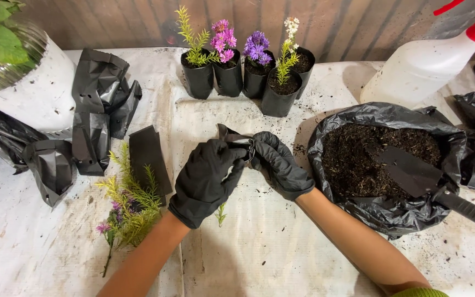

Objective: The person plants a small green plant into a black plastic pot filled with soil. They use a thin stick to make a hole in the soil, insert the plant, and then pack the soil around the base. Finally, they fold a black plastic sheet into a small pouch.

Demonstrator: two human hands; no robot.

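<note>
Surface: table point(281, 253) under a stained white cloth.
Back: five filled black pots point(248, 80), spray bottle point(424, 66).
Left: white planter point(34, 93), empty black bags point(92, 110), loose sprigs point(127, 209).
Right: soil bag point(380, 165) holding a trowel point(413, 173).

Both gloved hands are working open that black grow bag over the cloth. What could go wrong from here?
The thin black grow bag, pinched between left hand and right hand, might tear if pulled hard. The small sprig beneath the left wrist could get crushed. The right forearm lies close to the soil bag; a nudge might spill soil.
</note>
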